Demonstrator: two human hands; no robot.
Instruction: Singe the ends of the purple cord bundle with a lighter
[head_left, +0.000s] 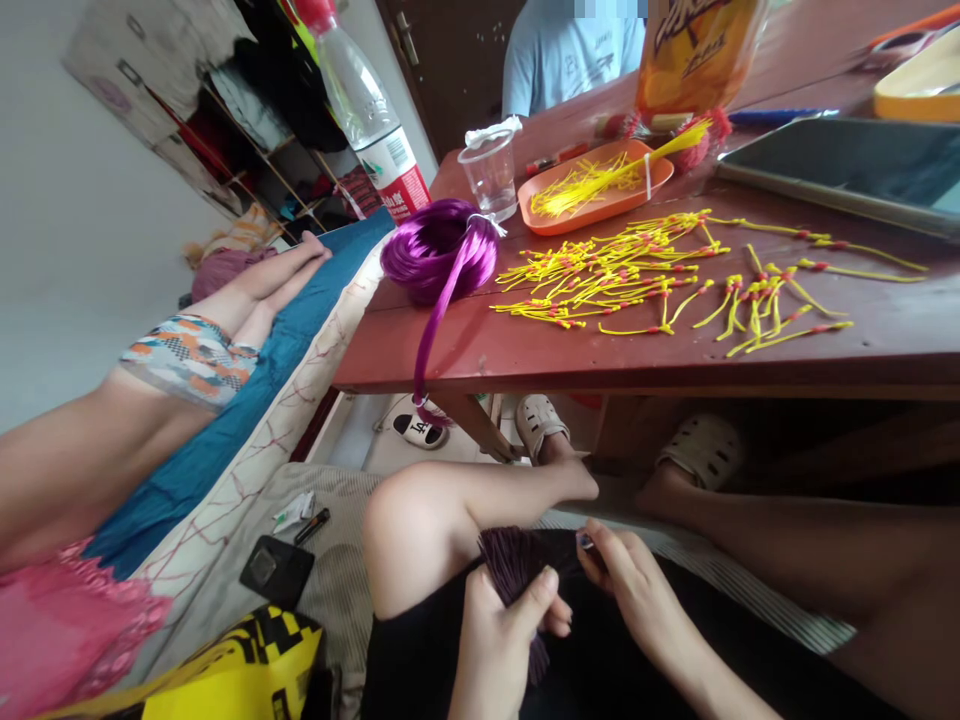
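My left hand (504, 630) is closed around a bundle of dark purple cords (514, 560), held over my lap. The strands fan out above the thumb, and their lower ends hang below the fingers. To the right of the bundle, and apart from it, my right hand (626, 580) pinches thumb against finger. A small shiny bit shows at its fingertips, too small to name. Beyond both hands, a coil of bright purple cord (439, 250) lies on the red table (540, 360), with a tied tail over the front edge. Many short yellow cords with red knots (615, 270) are spread beside it.
An orange tray (540, 222) holds yellow strands. Near it stand a plastic cup (489, 175), a bottle (382, 130) and an orange drink bottle (694, 60). A tablet-like device (847, 170) lies right. Another person (574, 60) sits across; someone lies on the bed (187, 480).
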